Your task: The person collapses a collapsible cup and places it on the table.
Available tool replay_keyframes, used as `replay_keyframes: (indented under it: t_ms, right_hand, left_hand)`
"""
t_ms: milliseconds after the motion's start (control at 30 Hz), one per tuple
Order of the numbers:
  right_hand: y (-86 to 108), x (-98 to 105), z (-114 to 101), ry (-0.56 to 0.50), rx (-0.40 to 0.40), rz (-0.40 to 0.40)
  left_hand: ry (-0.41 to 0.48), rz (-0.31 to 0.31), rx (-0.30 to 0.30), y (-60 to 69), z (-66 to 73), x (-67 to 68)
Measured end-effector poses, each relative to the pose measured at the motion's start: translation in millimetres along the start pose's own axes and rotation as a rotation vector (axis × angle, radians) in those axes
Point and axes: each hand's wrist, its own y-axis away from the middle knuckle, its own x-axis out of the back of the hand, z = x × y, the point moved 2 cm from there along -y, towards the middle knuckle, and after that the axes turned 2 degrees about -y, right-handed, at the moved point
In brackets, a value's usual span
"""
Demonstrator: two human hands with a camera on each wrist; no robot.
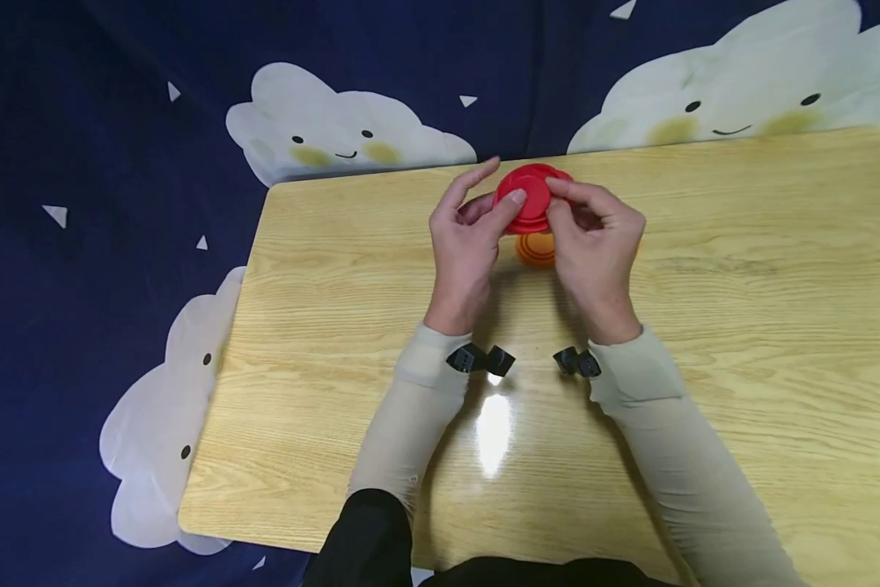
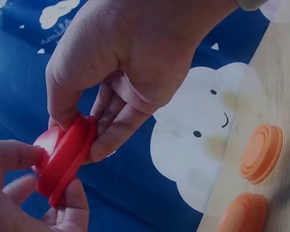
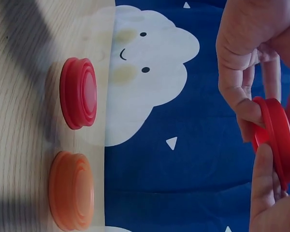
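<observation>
Both hands hold a red round piece [image 1: 535, 191] with stepped rings and a wide rim, like a flattened collapsible cup, raised above the table's far part. My left hand [image 1: 463, 240] grips its left side, thumb across the face, index finger raised away from it. On the right side, my right hand [image 1: 597, 249] pinches the rim between thumb and fingers. Seen edge-on in the left wrist view, the red piece [image 2: 70, 157] has a smaller disc standing out from its rim. Below the hands lies an orange ringed piece [image 1: 533, 249], partly covered by the right hand.
Two orange ringed pieces [image 2: 261, 153] show on the table in the left wrist view. In the right wrist view a red ringed piece [image 3: 78, 94] lies beside an orange one [image 3: 71, 192], near the wooden table's [image 1: 337, 326] far edge. A blue cloud-patterned cloth [image 1: 410, 49] hangs behind.
</observation>
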Motion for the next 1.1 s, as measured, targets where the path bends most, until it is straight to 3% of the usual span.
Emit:
replay_keyframes:
  t_ms: [100,267,533,633,800,933,1100]
  right_hand:
    - [-1.2,2.1,10.5,0.011,-0.014,-0.014]
    - [-3.0,5.3,23.6,0.013,-0.005,-0.070]
    - [-6.1,7.4,20.5,-0.058,-0.041,-0.164]
    - [-6.7,7.8,17.9,-0.029,-0.052,-0.173]
    - [-6.0,5.5,4.8,0.034,-0.069,-0.157]
    - [-4.9,3.5,-5.7,0.043,-0.077,-0.160]
    - [-6.7,5.3,9.5,0.031,-0.088,-0.150]
  left_hand:
    - [0.007,-0.024,-0.014,-1.7,0.5,-0.9]
    - [-0.040,0.009,-0.029,-5.0,2.1,0.8]
    - [-0.092,0.000,-0.088,-7.2,3.0,2.3]
    - [-0.114,-0.012,-0.119,-6.7,2.6,1.7]
    - [-0.162,-0.079,-0.149,-4.5,3.5,1.3]
    - [-0.194,-0.167,-0.109,-3.0,3.7,1.4]
    - [-0.212,-0.195,-0.101,-3.4,4.5,-0.3]
